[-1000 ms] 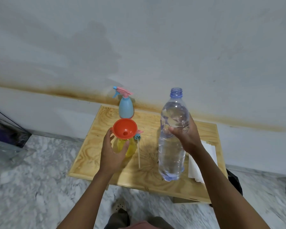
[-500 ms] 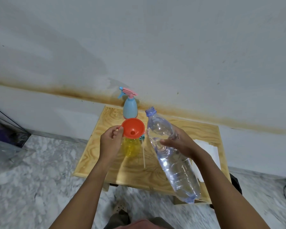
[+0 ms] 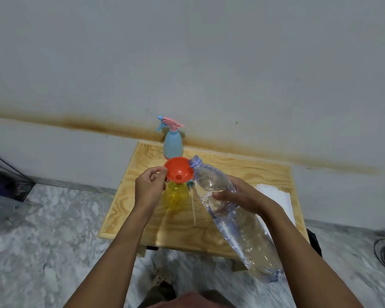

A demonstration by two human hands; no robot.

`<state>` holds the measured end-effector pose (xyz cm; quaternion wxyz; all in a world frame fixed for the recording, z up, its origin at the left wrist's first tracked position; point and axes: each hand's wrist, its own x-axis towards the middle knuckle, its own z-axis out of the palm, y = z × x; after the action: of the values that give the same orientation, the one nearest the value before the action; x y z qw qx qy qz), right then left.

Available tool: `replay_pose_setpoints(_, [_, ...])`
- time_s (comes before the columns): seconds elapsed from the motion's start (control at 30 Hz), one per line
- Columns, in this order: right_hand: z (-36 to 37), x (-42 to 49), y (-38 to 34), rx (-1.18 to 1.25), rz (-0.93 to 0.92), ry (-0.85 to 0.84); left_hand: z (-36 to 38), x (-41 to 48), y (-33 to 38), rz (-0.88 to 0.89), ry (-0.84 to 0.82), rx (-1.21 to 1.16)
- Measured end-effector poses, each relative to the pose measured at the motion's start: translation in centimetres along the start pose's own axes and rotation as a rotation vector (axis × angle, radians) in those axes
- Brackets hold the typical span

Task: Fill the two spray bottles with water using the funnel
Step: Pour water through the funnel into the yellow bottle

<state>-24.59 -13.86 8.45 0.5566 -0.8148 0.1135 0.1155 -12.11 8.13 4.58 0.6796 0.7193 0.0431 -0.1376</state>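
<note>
Orange funnel [image 3: 178, 171] sits in the yellow spray bottle [image 3: 175, 195] on the counter [image 3: 253, 172], rim pinched by the left hand [image 3: 149, 187], while the right hand [image 3: 242, 197] grips the tilted water bottle [image 3: 231, 214], mouth at the funnel's right edge: first fill apparently just starting, the far blue spray bottle [image 3: 173, 146] capped and waiting.

2 spray bottles are counted: 1 blue spray bottle [image 3: 173, 144] & 1 yellow spray bottle [image 3: 176, 196]. 2 spray tops are counted: 1 is on the blue one, & 1 loose spray top [image 3: 189, 184] w/ a thin tube is seen by the yellow one. 1 orange funnel [image 3: 177, 171] is seen. 1 big water bottle [image 3: 247, 241] is counted. 1 wood table [image 3: 242, 172] is seen. 1 pile of white paper [image 3: 276, 196] is seen; the no. of sheets can't be told. 2 hands are counted: left hand [image 3: 149, 187], right hand [image 3: 245, 196].
</note>
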Motion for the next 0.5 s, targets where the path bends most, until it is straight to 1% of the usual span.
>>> replay_pose_setpoints(0.27, [0.12, 0.10, -0.38, -0.007, 0.055, -0.048, 0.12, 0.08, 0.42, -0.030, 0.000, -0.021])
replay_pose_setpoints(0.5, [0.16, 0.35, -0.25, -0.015, 0.087, -0.056, -0.02, 0.25, 0.44, -0.047, -0.014, -0.024])
